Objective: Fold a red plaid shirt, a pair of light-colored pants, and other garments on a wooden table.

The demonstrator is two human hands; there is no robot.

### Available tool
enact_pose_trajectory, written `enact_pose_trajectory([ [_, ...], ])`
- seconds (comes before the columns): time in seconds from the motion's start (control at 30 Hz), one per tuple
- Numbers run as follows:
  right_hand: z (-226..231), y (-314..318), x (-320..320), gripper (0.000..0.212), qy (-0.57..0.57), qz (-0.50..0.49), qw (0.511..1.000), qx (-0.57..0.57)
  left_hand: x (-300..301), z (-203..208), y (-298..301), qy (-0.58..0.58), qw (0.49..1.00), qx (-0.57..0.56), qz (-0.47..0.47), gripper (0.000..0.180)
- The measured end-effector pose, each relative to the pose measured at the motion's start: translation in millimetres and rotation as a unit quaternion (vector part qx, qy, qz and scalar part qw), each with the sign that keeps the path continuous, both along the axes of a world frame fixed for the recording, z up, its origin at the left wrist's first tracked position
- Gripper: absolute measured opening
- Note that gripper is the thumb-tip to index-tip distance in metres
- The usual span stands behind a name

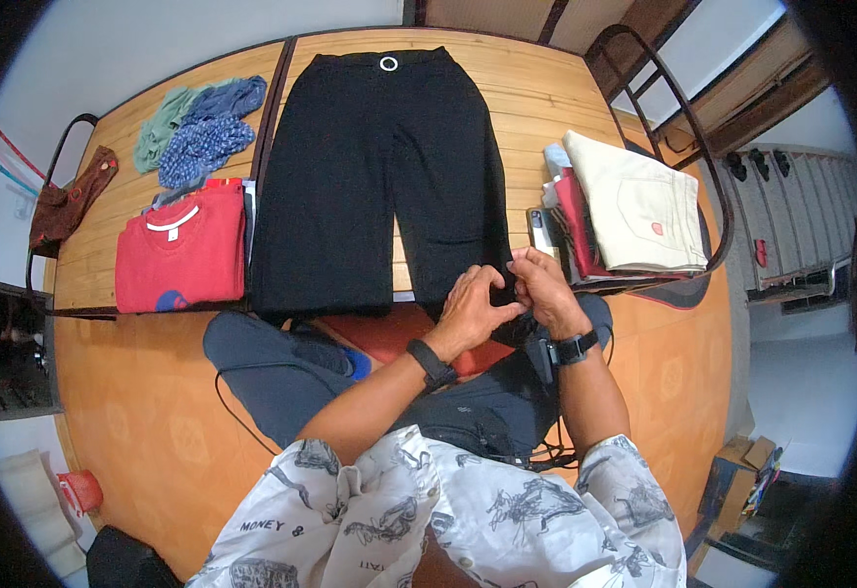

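Note:
A pair of black trousers [340, 157] lies spread out on the wooden bed, waistband at the far side with a white ring at its middle. Its two legs come toward me, and the right one reaches over the near edge. At that leg's lower end, my right hand [548, 292] is closed in a pinch on the fabric near the hem. Close beside it is my left hand [473, 309], fingers curled and thumb stretched toward the right hand, also gripping the trouser leg. The hem itself is partly hidden by my fingers.
A folded red shirt [181, 250] tops a stack to the left, with crumpled green and blue clothes [203, 127] behind. Folded cream trousers [639, 211] top the right stack, beside a phone [539, 235]. Curved metal rails [679, 108] bound the bed's ends.

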State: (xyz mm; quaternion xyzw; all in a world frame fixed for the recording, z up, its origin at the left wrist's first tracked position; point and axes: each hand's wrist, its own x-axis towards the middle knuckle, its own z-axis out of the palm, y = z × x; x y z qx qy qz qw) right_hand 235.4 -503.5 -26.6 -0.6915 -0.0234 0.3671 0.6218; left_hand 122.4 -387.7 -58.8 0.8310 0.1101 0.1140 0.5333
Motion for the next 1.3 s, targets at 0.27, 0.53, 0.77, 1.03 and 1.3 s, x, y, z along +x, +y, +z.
enact_pose_trajectory([
  [0.27,7.0,5.9,-1.9,0.007,-0.014,0.011,1.000,0.009,3.5,-4.5,0.4,0.038,0.999,-0.009,0.007,0.043],
  [0.53,10.7,12.4,-6.5,0.008,-0.023,0.010,0.999,-0.022,1.1,-6.8,-3.7,0.025,0.995,-0.063,0.079,0.035],
  [0.77,4.8,11.0,-4.0,0.013,-0.035,0.021,0.999,-0.025,3.5,-1.4,-0.3,0.097,0.988,-0.098,0.067,0.026],
  [1.03,-7.1,8.4,-0.1,0.008,-0.059,-0.037,0.997,-0.027,0.4,10.0,-5.2,0.085,0.993,-0.074,0.041,0.028],
  [1.3,-23.6,11.7,18.7,0.016,-0.065,-0.023,0.996,-0.058,-3.8,21.6,-6.2,0.031,0.994,-0.103,0.002,0.023],
])
